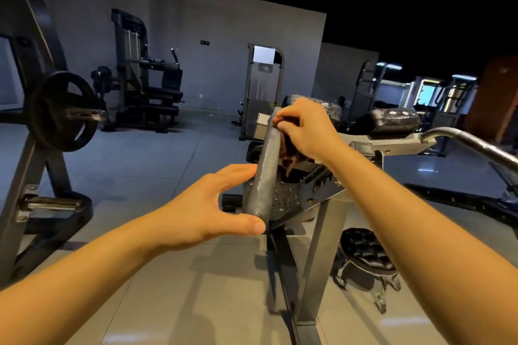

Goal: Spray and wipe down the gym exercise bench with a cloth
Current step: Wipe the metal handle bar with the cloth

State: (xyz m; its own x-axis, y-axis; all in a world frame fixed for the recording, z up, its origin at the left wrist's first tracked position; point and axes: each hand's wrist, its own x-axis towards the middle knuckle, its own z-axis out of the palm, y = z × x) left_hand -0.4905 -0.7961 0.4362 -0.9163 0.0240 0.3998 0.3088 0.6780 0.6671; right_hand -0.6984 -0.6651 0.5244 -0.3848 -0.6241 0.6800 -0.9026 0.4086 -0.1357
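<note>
A grey weight plate [263, 165] stands edge-on over the bench's black speckled seat pad [288, 199]. My left hand [213, 204] grips the plate's lower rim, thumb under it and fingers on its near face. At the top rim, my right hand [302, 129] pinches the plate. A brown cloth [291, 161] bunches just under that hand, behind the plate; I cannot tell whether the hand holds it. The bench's pale frame [392, 144] runs right, carrying black pads [392, 120] dotted with white flecks. No spray bottle shows.
A rack with a black plate [61, 112] stands at the left. A black stool on castors [364, 258] sits under the bench at the right. A chrome bar [473, 147] crosses the right edge. Machines [148, 87] line the far wall; grey floor tiles lie between.
</note>
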